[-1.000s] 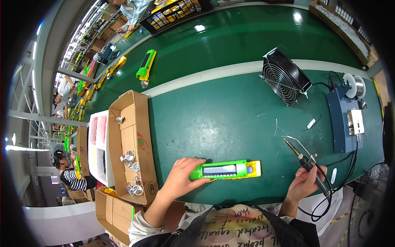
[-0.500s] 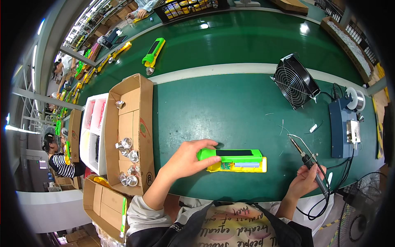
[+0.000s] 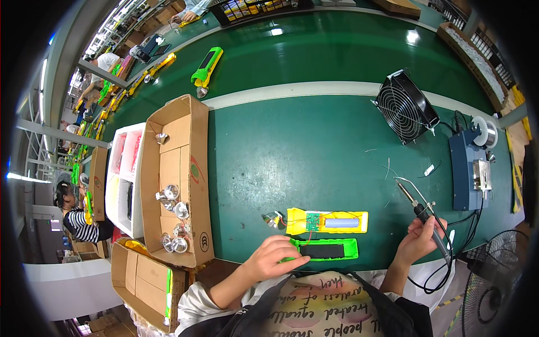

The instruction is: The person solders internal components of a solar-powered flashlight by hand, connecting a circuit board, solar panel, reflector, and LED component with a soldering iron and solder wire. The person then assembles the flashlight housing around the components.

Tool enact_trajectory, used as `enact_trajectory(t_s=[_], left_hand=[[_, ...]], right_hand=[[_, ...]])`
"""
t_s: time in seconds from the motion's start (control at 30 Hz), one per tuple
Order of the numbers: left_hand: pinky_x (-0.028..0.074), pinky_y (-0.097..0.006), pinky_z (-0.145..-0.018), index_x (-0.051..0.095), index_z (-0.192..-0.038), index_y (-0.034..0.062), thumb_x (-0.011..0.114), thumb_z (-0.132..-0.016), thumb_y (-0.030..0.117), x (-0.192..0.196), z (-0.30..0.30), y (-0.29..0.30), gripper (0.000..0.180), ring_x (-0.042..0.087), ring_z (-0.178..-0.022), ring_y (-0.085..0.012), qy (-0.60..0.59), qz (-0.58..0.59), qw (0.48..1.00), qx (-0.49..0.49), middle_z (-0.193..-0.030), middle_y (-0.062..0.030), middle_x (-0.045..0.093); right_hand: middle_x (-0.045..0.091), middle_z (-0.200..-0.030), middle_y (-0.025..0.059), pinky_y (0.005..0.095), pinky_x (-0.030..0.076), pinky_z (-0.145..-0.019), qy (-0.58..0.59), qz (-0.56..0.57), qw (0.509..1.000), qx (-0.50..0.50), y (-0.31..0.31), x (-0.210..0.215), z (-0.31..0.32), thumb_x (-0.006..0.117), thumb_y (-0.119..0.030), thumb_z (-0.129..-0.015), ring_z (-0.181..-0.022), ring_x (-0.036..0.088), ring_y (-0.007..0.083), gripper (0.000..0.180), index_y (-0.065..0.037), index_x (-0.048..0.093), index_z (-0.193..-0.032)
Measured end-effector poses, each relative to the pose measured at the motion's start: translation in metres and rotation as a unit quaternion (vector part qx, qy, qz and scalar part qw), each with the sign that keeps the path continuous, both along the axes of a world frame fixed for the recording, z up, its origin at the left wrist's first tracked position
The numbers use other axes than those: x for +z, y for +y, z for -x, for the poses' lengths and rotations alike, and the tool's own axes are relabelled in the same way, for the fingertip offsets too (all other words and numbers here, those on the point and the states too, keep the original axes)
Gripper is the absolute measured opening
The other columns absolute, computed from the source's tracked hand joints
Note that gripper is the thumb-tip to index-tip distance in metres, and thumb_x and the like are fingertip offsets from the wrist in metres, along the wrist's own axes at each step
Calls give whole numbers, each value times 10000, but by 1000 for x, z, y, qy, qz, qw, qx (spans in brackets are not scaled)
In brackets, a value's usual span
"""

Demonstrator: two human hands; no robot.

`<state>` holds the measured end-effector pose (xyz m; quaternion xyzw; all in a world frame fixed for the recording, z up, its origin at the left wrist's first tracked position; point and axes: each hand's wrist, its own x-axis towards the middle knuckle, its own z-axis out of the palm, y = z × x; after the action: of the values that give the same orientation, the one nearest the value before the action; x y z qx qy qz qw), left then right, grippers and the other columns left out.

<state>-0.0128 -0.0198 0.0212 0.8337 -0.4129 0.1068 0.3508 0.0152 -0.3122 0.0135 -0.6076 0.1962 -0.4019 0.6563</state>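
Note:
My left hand (image 3: 274,257) grips the left end of a green casing half (image 3: 352,250) with a dark panel in it, lying near the table's front edge. Just beyond it lies a yellow casing half (image 3: 364,222), holding a green circuit board (image 3: 313,222) and a pale purple battery cell (image 3: 342,223). A thin red wire runs from the board toward the green half. At the yellow half's left end is a shiny reflector (image 3: 273,219). My right hand (image 3: 416,240) is closed around a soldering iron (image 3: 426,220), its tip pointing up and left above the table.
To the left, a cardboard box (image 3: 200,185) holds several reflectors (image 3: 181,210), beside a white foam tray (image 3: 115,194). A black fan (image 3: 406,109) stands far right, near a blue soldering station (image 3: 465,168) with a solder spool (image 3: 486,133). Wire scraps lie near the iron.
The green half has come off the yellow half and toward me, baring the board, the cell and the reflector. My left hand moved nearer with it. My right hand still holds the soldering iron.

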Motion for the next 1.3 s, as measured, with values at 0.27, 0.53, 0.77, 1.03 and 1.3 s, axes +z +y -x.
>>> enact_trajectory(t_s=[0.27,0.53,0.77,1.03,1.3], left_hand=[[402,-341,-827,642,-880,189,656,-647,114,-3,4,0,245,520,-771,-131,-19,-45,997,56,-788,40,555],[457,-332,-687,638,-809,112,697,-628,140,57,0,52,193,555,-702,-170,-19,-62,984,165,-748,-4,569],[463,-376,-673,607,-851,21,561,-750,148,123,-15,221,168,588,-727,-306,181,-239,711,636,-779,-134,619],[427,-254,-557,640,-829,64,653,-642,72,38,-12,445,187,515,-576,-118,257,-101,710,648,-625,-16,564],[431,-291,-536,663,-748,69,700,-640,184,30,-29,433,163,548,-556,-172,198,-205,684,672,-598,-74,582]], right_hand=[[489,-590,63,168,329,-391,2,22,1000,2,0,-1,0,471,-121,-826,-419,421,75,110,-29,428,-783],[458,-567,42,155,291,-397,0,-13,999,-48,-3,-5,-2,468,-128,-847,-437,383,60,125,-16,441,-798],[484,-610,51,155,334,-436,11,-29,998,-49,-10,-14,-1,494,-125,-850,-507,454,77,139,10,474,-878],[490,-612,43,139,314,-431,53,-12,997,-53,-11,-19,-8,495,-160,-856,-504,439,61,186,23,477,-886],[460,-575,56,179,314,-402,20,35,998,-53,-3,-3,-12,513,-146,-820,-466,417,90,181,22,449,-842]])
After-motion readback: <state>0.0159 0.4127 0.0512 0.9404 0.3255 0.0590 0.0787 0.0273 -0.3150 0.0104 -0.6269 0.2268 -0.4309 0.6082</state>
